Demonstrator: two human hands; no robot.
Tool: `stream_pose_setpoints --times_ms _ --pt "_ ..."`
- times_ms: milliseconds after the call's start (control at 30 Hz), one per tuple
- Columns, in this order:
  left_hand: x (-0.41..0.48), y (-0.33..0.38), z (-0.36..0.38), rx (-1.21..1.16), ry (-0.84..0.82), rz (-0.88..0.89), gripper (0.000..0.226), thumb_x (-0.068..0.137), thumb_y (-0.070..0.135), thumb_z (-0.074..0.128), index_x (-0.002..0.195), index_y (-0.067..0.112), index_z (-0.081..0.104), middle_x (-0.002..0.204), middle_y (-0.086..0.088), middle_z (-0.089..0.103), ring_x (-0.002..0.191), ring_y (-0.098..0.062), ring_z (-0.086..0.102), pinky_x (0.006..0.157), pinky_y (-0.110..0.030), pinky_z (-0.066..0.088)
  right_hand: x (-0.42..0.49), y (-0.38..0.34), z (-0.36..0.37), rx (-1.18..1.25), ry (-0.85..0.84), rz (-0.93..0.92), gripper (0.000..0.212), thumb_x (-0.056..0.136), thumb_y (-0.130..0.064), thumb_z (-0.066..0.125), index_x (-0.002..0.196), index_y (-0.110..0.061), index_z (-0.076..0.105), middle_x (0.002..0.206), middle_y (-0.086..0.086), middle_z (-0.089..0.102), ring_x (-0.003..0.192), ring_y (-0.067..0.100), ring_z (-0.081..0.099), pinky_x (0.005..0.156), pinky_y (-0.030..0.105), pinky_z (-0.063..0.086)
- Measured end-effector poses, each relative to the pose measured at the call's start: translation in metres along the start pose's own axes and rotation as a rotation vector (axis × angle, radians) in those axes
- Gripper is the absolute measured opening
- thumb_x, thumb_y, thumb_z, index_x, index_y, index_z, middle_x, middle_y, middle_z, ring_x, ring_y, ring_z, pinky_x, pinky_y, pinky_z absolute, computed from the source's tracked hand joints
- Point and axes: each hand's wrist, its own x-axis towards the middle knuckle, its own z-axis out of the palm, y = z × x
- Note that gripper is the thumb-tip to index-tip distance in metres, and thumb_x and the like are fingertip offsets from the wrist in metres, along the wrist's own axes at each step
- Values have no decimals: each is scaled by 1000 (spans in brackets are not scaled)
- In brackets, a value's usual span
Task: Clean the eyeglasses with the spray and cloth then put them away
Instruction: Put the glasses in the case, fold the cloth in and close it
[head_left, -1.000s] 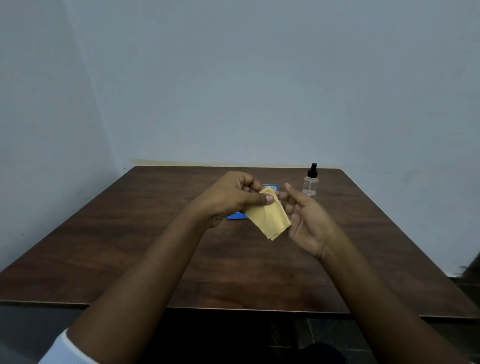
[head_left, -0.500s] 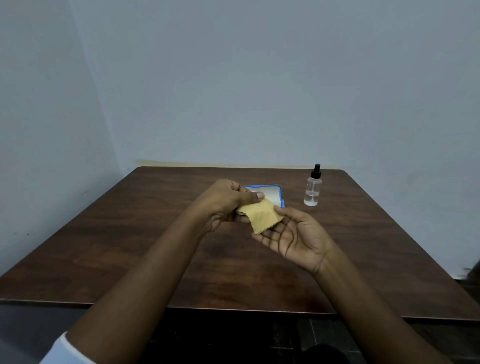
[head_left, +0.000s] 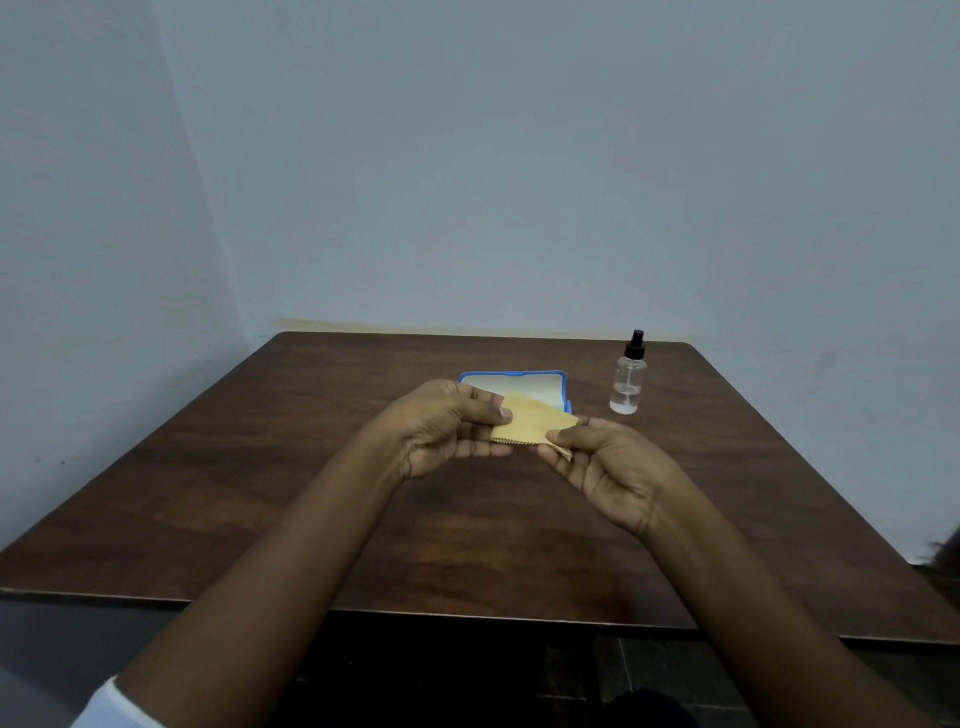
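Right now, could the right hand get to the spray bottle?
Probably yes: the spray bottle stands alone on the table beyond the right hand, but that hand is pinching the yellow cloth.

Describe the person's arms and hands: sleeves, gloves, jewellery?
Both hands are bare, with no gloves: left hand, right hand. Both forearms are bare too. A white sleeve shows at the bottom left corner, on the left arm. No watch or bracelet is visible; rings cannot be made out.

walls (head_left: 519, 156): plain pale blue-grey | table (head_left: 260, 493): dark brown wood | floor (head_left: 649, 670): dark tiles
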Motion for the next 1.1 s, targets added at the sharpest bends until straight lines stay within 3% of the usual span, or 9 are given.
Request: stream_pose_setpoints --times_ms 200,367,500,567,633,733,800,967,1100 --pt "1 -7 -4 96 37 197 20 86 -7 81 99 2 69 74 -9 74 70 -18 76 71 -40 66 -4 -15 -2 -302 -22 -292 34 88 20 68 115 0 61 96 18 78 83 26 80 65 32 64" --pt "0 -13 -4 79 26 357 28 87 -4 82 111 11 77 88 -14 76 81 -24 78 73 -36 65 -9 -24 -9 -777 -68 -628 32 96 6 68 118 -16 64 99 2 82 83 17 79 68 23 58" --pt "0 -20 -3 92 87 464 19 91 -7 76 93 11 83 91 -10 78 84 -24 77 75 -37 67 -10 -22 -11 -887 -58 -768 52 96 6 67 124 -38 61 102 -8 82 97 12 78 80 27 61" --pt "1 -23 -2 79 107 486 19 93 -12 71 93 5 80 90 -11 78 86 -26 76 81 -44 67 -10 -21 -13 -906 -47 -811 57 96 10 64 125 -38 62 107 -11 81 106 9 76 84 30 63" --pt "1 -26 -1 45 109 490 25 93 -15 67 87 5 80 83 -9 75 82 -23 75 85 -50 65 -9 -21 -15 -923 -53 -847 46 95 12 63 115 -28 71 111 -10 81 110 9 75 88 35 64" --pt "1 -28 -2 0 88 484 33 93 -17 65 80 7 82 83 -11 73 83 -22 75 82 -45 67 -6 -21 -18 -958 -23 -857 41 92 15 60 88 -22 77 109 -11 81 110 9 74 90 43 63" --pt "2 -29 -3 -10 78 485 33 94 -17 64 80 7 82 90 -14 74 89 -27 75 81 -40 67 -4 -21 -20 -957 -14 -848 43 90 16 59 80 -22 77 107 -11 81 111 9 74 91 45 62" --pt "6 -32 -9 -71 42 468 26 96 -5 63 85 7 83 93 -9 77 89 -23 76 82 -39 66 3 -22 -24 -989 -62 -857 39 93 14 61 86 -18 81 108 -5 81 111 13 75 90 53 62" --pt "11 -34 -12 -103 15 441 9 87 4 81 96 2 82 102 -13 79 97 -28 78 83 -41 65 7 -24 -24 -960 -83 -805 39 97 11 60 92 -22 79 111 -6 80 108 19 75 91 51 62"
